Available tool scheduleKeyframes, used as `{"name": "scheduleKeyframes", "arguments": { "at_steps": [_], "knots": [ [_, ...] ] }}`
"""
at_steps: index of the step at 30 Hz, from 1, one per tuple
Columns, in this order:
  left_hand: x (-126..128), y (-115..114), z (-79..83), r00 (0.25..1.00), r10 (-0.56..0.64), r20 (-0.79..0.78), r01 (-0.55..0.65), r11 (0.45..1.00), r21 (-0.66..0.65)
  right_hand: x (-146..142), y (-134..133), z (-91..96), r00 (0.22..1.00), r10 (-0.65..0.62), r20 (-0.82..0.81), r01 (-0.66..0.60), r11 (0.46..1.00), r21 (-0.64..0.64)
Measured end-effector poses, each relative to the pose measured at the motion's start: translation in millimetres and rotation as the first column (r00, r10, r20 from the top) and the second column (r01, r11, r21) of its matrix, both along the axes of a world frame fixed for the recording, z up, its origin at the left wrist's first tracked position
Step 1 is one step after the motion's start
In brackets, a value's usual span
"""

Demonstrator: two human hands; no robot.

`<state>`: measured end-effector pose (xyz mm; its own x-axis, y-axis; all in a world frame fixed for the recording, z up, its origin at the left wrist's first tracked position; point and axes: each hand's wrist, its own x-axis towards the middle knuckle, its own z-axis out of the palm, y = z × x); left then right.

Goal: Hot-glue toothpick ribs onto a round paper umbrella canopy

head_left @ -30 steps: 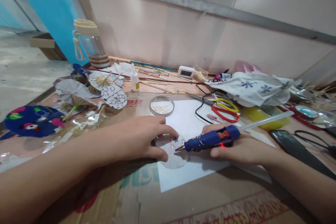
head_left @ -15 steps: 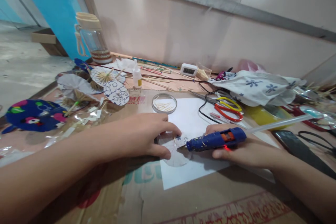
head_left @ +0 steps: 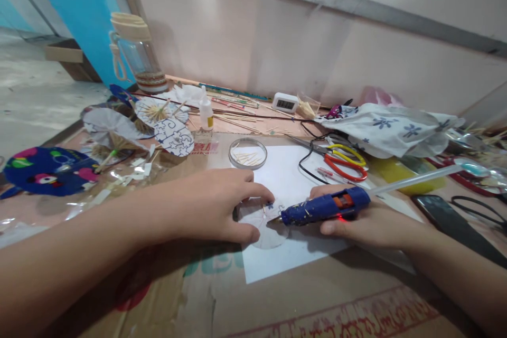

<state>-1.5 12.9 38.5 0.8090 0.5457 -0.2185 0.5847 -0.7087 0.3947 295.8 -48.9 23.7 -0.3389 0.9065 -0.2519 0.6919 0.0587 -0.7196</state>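
A small, round, whitish parasol top with a dark blue flower pattern lies on a white sheet of paper. My left hand holds it from the left, thumb and forefinger set apart at its surface, the other fingers curled and partly hidden. From the right, my right hand grips a blue hot glue gun, its red light glowing. The metal nozzle points left, just over the middle of the parasol top; whether it touches is unclear. A clear glue stick sticks out of the back of the gun.
Behind the paper are a round dish of short sticks and scissors with red and yellow handles. Finished small parasols and a glue bottle stand at left. A phone lies right, by patterned cloth.
Both hands, the glue gun and the parasol top keep nearly the same places. The whole view has shifted very slightly.
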Motion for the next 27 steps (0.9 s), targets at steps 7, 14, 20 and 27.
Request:
{"name": "scheduleKeyframes", "arguments": {
  "at_steps": [7,14,20,27],
  "knots": [
    [2.3,-2.6,2.0,1.000,-0.009,-0.001,0.009,1.000,0.003,3.2,1.7,-1.2,0.999,-0.051,0.011,0.051,0.998,-0.046],
    [4.5,-2.7,1.9,0.998,-0.034,-0.049,0.034,0.999,0.012,-1.8,2.7,4.8,0.999,0.002,0.051,-0.002,1.000,0.006],
    [4.1,-2.6,1.2,0.999,-0.033,-0.034,0.033,0.999,0.010,-4.4,2.7,7.7,0.997,0.006,0.079,-0.005,1.000,-0.011],
    [3.5,-2.0,0.6,0.999,-0.044,-0.029,0.045,0.999,0.019,1.9,2.2,2.1,0.999,0.021,0.050,-0.021,1.000,-0.004]
  ]
}}
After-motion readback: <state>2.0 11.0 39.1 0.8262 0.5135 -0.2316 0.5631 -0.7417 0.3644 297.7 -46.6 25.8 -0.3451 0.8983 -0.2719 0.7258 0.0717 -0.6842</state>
